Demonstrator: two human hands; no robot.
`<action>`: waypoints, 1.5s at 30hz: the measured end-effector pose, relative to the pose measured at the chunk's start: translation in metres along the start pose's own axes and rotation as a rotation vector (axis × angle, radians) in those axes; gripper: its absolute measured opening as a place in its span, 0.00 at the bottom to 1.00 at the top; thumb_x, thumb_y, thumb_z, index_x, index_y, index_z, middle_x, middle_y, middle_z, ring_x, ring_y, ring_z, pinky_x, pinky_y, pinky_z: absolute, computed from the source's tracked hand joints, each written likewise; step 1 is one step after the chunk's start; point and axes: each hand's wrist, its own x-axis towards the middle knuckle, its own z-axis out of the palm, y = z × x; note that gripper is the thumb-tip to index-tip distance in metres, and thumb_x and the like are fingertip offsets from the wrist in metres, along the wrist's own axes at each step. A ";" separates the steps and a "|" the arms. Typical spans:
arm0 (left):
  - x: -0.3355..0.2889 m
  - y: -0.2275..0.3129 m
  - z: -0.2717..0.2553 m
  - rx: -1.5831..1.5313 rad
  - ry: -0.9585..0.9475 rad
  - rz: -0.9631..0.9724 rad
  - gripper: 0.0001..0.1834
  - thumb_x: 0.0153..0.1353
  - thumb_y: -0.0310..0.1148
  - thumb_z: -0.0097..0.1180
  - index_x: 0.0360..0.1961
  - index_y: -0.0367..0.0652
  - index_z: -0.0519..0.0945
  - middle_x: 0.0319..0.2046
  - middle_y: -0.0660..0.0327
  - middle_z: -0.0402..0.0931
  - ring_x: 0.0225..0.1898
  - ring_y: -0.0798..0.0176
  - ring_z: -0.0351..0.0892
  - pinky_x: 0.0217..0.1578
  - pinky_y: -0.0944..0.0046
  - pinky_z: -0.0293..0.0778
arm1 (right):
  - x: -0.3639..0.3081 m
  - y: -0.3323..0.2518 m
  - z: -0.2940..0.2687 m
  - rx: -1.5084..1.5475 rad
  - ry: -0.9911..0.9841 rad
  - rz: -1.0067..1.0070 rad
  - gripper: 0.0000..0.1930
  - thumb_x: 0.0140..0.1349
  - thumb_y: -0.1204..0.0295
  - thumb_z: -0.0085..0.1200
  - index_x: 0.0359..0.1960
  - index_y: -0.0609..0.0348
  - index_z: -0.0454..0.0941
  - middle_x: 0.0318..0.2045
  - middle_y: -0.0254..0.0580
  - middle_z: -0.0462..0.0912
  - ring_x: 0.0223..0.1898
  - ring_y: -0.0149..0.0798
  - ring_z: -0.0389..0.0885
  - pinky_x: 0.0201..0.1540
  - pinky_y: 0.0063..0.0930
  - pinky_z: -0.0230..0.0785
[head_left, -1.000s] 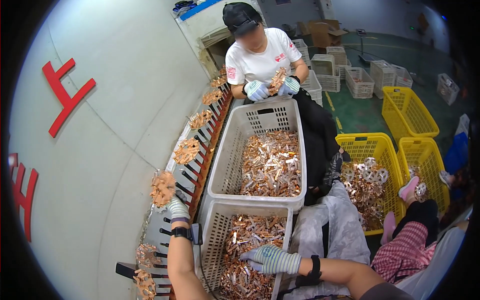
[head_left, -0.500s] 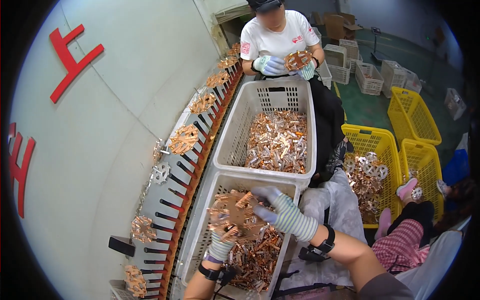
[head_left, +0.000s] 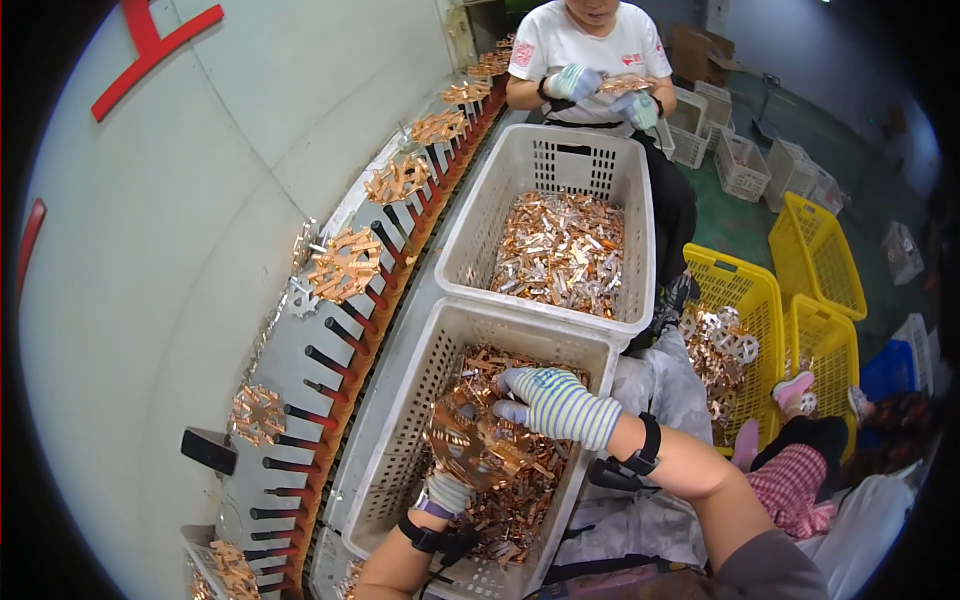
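Both my gloved hands are inside the near white crate (head_left: 400, 400), which holds a heap of small copper strips (head_left: 520, 500). My left hand (head_left: 447, 487) grips a fanned bunch of copper strips (head_left: 470, 445) from below. My right hand (head_left: 545, 400), in a striped glove, rests on the top right of that same bunch. The fingers of the left hand are mostly hidden behind the bunch.
A pegged conveyor rack (head_left: 340, 330) along the left carries clusters of copper strips (head_left: 345, 262). A second white crate (head_left: 560, 180) of strips stands beyond. A co-worker (head_left: 600, 60) sits at the far end handling strips. Yellow crates (head_left: 745, 300) stand on the right.
My left hand left the rack and came down into the near crate. My right hand moved in over it, and both now hold a gathered bunch of strips.
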 end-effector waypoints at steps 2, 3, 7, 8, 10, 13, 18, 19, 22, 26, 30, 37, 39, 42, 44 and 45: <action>0.003 -0.009 -0.039 -0.169 -0.057 -0.045 0.34 0.65 0.59 0.29 0.66 0.50 0.55 0.62 0.55 0.59 0.59 0.51 0.64 0.57 0.45 0.66 | 0.006 0.007 0.012 0.045 0.009 0.003 0.21 0.59 0.58 0.52 0.47 0.63 0.72 0.36 0.54 0.79 0.38 0.52 0.78 0.41 0.39 0.70; 0.004 -0.010 -0.055 -0.321 -0.125 -0.097 0.35 0.65 0.60 0.30 0.67 0.50 0.54 0.63 0.55 0.58 0.60 0.52 0.64 0.56 0.48 0.67 | 0.011 0.008 0.019 0.095 0.038 0.009 0.22 0.59 0.58 0.52 0.47 0.63 0.72 0.36 0.54 0.79 0.38 0.52 0.79 0.42 0.38 0.70; 0.010 -0.013 -0.057 -0.332 -0.168 -0.104 0.35 0.65 0.60 0.33 0.67 0.51 0.54 0.62 0.55 0.60 0.59 0.53 0.65 0.56 0.48 0.68 | 0.014 0.012 0.029 0.134 0.096 -0.008 0.17 0.61 0.61 0.50 0.44 0.62 0.72 0.33 0.53 0.80 0.36 0.50 0.80 0.41 0.37 0.71; 0.011 -0.015 -0.061 -0.530 -0.385 -0.120 0.36 0.64 0.60 0.35 0.66 0.49 0.55 0.60 0.53 0.62 0.59 0.54 0.64 0.57 0.49 0.67 | 0.014 0.009 0.023 0.168 0.001 0.040 0.14 0.60 0.64 0.49 0.43 0.60 0.72 0.31 0.51 0.80 0.34 0.49 0.80 0.38 0.36 0.72; 0.007 -0.014 -0.060 -0.301 -0.266 -0.098 0.36 0.63 0.60 0.38 0.66 0.49 0.55 0.59 0.54 0.63 0.60 0.54 0.64 0.56 0.48 0.67 | 0.005 0.011 0.020 0.156 0.073 -0.096 0.13 0.60 0.65 0.49 0.42 0.60 0.73 0.30 0.50 0.80 0.32 0.49 0.80 0.36 0.35 0.72; 0.008 0.005 -0.012 0.582 -0.266 0.213 0.35 0.61 0.55 0.45 0.64 0.49 0.56 0.56 0.55 0.67 0.56 0.56 0.68 0.52 0.48 0.70 | -0.007 0.021 0.005 0.135 0.078 -0.227 0.09 0.58 0.69 0.50 0.38 0.59 0.74 0.28 0.47 0.80 0.31 0.47 0.81 0.35 0.34 0.72; 0.084 -0.013 0.004 0.124 -0.212 -0.143 0.32 0.56 0.52 0.52 0.58 0.48 0.65 0.50 0.57 0.71 0.46 0.59 0.72 0.45 0.54 0.73 | -0.029 0.085 -0.023 0.550 0.015 -0.161 0.14 0.55 0.67 0.50 0.40 0.64 0.73 0.34 0.49 0.78 0.33 0.42 0.77 0.37 0.31 0.72; 0.110 -0.022 0.023 0.200 -0.250 -0.139 0.31 0.57 0.52 0.51 0.58 0.47 0.65 0.50 0.56 0.71 0.46 0.59 0.72 0.45 0.54 0.73 | -0.036 0.082 -0.036 0.600 -0.078 -0.141 0.18 0.55 0.65 0.50 0.42 0.66 0.72 0.37 0.50 0.77 0.37 0.43 0.77 0.40 0.33 0.71; 0.187 -0.066 0.104 0.418 -0.393 -0.106 0.31 0.58 0.52 0.49 0.58 0.46 0.65 0.50 0.55 0.71 0.47 0.58 0.72 0.45 0.54 0.73 | -0.063 0.046 -0.055 0.580 -0.321 -0.320 0.20 0.55 0.65 0.52 0.46 0.67 0.70 0.39 0.50 0.76 0.44 0.41 0.75 0.49 0.31 0.66; 0.262 -0.116 0.204 0.699 -0.595 0.020 0.31 0.59 0.52 0.47 0.58 0.44 0.64 0.49 0.54 0.71 0.47 0.57 0.72 0.45 0.55 0.73 | -0.070 0.066 -0.093 0.857 0.079 -0.129 0.16 0.60 0.65 0.51 0.47 0.57 0.72 0.36 0.50 0.77 0.37 0.37 0.74 0.41 0.33 0.69; 0.267 -0.140 0.222 0.953 -0.584 0.200 0.31 0.61 0.53 0.44 0.58 0.41 0.64 0.49 0.53 0.71 0.48 0.55 0.72 0.45 0.55 0.74 | -0.088 0.097 -0.056 0.734 0.205 -0.049 0.13 0.62 0.66 0.46 0.45 0.57 0.71 0.29 0.42 0.77 0.28 0.37 0.73 0.33 0.34 0.69; 0.205 -0.104 0.102 1.403 -0.175 0.554 0.32 0.64 0.53 0.40 0.59 0.38 0.64 0.49 0.50 0.71 0.49 0.53 0.71 0.45 0.55 0.74 | -0.067 0.084 -0.040 0.504 0.248 0.048 0.12 0.63 0.65 0.45 0.41 0.58 0.72 0.31 0.50 0.76 0.32 0.47 0.75 0.37 0.42 0.68; 0.158 -0.085 0.037 1.545 0.026 0.623 0.32 0.65 0.53 0.38 0.59 0.37 0.63 0.49 0.49 0.70 0.50 0.53 0.71 0.45 0.56 0.74 | -0.060 0.062 -0.043 0.741 0.203 0.042 0.12 0.60 0.65 0.48 0.41 0.60 0.73 0.32 0.51 0.77 0.33 0.46 0.75 0.37 0.40 0.68; 0.098 -0.087 -0.027 1.725 0.222 0.713 0.33 0.66 0.53 0.36 0.59 0.35 0.63 0.49 0.48 0.70 0.50 0.52 0.71 0.45 0.56 0.74 | -0.031 0.116 0.022 0.681 0.319 0.012 0.15 0.59 0.67 0.49 0.44 0.62 0.69 0.29 0.43 0.75 0.33 0.37 0.74 0.36 0.32 0.67; 0.038 -0.056 -0.039 1.826 0.379 0.741 0.33 0.66 0.53 0.36 0.59 0.34 0.63 0.49 0.48 0.70 0.50 0.51 0.71 0.45 0.56 0.74 | -0.032 0.093 -0.013 0.713 0.094 0.180 0.16 0.61 0.66 0.48 0.47 0.62 0.67 0.30 0.45 0.75 0.35 0.40 0.75 0.35 0.36 0.70; 0.048 -0.050 -0.003 1.825 0.328 0.766 0.33 0.66 0.53 0.37 0.59 0.35 0.64 0.49 0.48 0.70 0.50 0.52 0.71 0.45 0.56 0.74 | -0.050 0.088 -0.041 0.865 0.076 0.266 0.16 0.60 0.68 0.50 0.47 0.63 0.67 0.31 0.45 0.75 0.35 0.41 0.76 0.36 0.34 0.70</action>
